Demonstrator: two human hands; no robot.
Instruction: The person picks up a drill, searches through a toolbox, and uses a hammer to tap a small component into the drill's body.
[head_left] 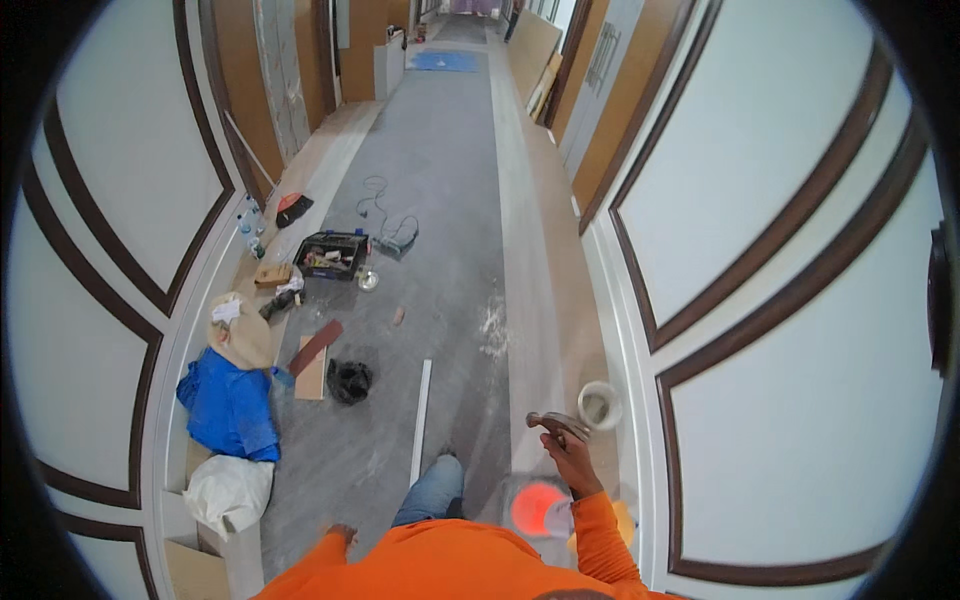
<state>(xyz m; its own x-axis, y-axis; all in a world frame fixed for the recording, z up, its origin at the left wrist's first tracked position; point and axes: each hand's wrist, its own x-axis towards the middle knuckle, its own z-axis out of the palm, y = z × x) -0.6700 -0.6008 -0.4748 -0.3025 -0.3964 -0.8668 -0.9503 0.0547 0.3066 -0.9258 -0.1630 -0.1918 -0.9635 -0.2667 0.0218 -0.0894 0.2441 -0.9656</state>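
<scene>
My right hand [572, 464] is closed round a claw hammer [560, 425], held up at the right with its head at the top. Just beyond the hammer stands a white bucket [601, 405] with grey stuff inside. Below my right hand is a bright orange-red round thing [538, 510], partly covered by my forearm. My left hand [344, 533] hangs low beside my body, small and blurred; its fingers do not show clearly. A long white strip [424, 415] lies on the floor between my hands, by my bent knee in jeans [435, 492].
Along the left wall lie a blue sheet [230, 405], a white sack [229, 494], a beige sack [241, 335], boards [311, 368] and a black bag [350, 381]. Farther off are an open toolbox [332, 255] and a corded tool [397, 240]. Panels [533, 55] lean at the right.
</scene>
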